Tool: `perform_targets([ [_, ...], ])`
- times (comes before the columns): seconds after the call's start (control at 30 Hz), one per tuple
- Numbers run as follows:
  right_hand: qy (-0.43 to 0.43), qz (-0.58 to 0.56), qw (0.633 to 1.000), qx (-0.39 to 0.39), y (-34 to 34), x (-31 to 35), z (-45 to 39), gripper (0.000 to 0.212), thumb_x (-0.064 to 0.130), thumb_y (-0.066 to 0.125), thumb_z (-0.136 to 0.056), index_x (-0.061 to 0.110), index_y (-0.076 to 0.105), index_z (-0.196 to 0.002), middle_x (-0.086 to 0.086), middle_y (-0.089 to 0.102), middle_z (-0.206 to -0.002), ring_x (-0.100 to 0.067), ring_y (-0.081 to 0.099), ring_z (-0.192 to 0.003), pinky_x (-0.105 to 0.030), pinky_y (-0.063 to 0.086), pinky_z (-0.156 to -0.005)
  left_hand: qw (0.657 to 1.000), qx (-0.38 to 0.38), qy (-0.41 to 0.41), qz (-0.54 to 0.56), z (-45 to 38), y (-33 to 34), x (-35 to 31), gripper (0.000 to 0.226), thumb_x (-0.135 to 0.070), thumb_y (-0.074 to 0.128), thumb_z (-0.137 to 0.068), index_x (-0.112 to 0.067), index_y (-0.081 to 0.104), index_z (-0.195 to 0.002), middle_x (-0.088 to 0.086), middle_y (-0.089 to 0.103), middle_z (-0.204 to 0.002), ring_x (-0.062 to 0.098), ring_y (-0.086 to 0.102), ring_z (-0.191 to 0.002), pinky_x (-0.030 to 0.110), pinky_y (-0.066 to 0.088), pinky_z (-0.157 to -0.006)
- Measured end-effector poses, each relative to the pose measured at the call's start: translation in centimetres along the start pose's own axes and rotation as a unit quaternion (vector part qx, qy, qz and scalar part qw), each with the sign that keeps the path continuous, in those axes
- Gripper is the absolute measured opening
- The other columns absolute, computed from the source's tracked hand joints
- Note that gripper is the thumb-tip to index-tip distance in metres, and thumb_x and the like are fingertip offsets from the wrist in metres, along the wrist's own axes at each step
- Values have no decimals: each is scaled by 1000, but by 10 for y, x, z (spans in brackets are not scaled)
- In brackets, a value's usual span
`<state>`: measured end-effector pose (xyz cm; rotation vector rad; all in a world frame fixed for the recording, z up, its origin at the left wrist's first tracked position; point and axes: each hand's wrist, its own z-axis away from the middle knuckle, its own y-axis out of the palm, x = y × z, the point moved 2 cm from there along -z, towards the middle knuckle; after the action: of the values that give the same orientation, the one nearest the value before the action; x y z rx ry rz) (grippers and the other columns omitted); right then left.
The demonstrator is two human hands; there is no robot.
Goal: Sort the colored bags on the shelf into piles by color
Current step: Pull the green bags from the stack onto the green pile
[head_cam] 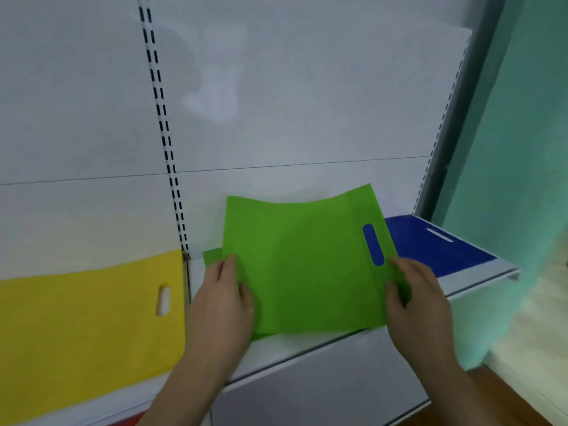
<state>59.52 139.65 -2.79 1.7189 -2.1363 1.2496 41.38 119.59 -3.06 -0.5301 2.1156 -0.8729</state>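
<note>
Both hands, left [222, 298] and right [416, 298], fingers curled, grip flat green fabric bag [304, 265] | held over white metal shelf [310, 358] | yellow fabric bag [86, 321] cut off left | blue bag [436, 247] partly hidden

Flat yellow fabric bag [86, 318] at the shelf's left, green fabric bag [307, 265] mid-shelf — lifted, curling — blue fabric bag [430, 250] flat at right.

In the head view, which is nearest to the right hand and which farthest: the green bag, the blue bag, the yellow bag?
From the right hand:
1. green bag: in its grip, at the centre.
2. blue bag: flat on the shelf just behind it, at the right.
3. yellow bag: far left, beyond the left hand.
</note>
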Motion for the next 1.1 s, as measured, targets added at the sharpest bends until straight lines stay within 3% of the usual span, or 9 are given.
perform_targets([
  [0.3, -39, 2, 986, 164, 66, -46, -48, 39, 10, 59, -91, 6, 58, -130, -8, 57, -127, -26, 49, -115, -35, 41, -95, 986, -7, -88, -145, 1, 27, 3, 49, -10, 61, -85, -1, 53, -132, 16, 60, -117, 35, 57, -103, 42, 48, -86],
  [0.53, -88, 34, 972, 217, 84, -58, -56, 39, 21, 60, -90, 3, 61, -125, -12, 61, -119, -31, 50, -106, -42, 46, -88, 965, -12, -129, -228, 9, 40, 9, 43, -17, 65, -84, -3, 60, -125, 15, 64, -116, 37, 57, -104, 45, 48, -89],
  [0.63, -85, 68, 969, 220, 85, -60, -57, 38, 26, 60, -90, 5, 64, -120, -11, 63, -115, -33, 51, -102, -41, 47, -81, 958, -27, -139, -249, 11, 43, 12, 34, -20, 67, -83, -5, 66, -114, 13, 67, -109, 37, 57, -97, 45, 48, -84],
  [0.83, -66, 109, 966, 226, 81, -59, -57, 26, 35, 51, -92, 11, 61, -89, -3, 61, -100, -25, 45, -90, -35, 41, -68, 949, -47, -147, -276, 15, 46, 14, 21, -31, 64, -86, -11, 70, -90, 8, 68, -95, 33, 55, -87, 42, 48, -78],
  [0.93, -49, 93, 964, 244, 81, -58, -59, 37, 48, 48, -92, 14, 50, -75, -2, 58, -91, -22, 40, -85, -36, 41, -67, 951, -50, -132, -276, 16, 48, 15, 19, -31, 62, -87, -16, 69, -78, 2, 67, -82, 31, 52, -78, 40, 47, -74],
  [1.1, -54, 106, 958, 260, 81, -58, -61, 46, 61, 47, -87, 16, 54, -79, 0, 59, -92, -23, 44, -87, -38, 46, -72, 953, -58, -118, -273, 16, 48, 14, 19, -29, 64, -85, -17, 67, -70, 0, 63, -69, 29, 51, -70, 37, 46, -72],
])
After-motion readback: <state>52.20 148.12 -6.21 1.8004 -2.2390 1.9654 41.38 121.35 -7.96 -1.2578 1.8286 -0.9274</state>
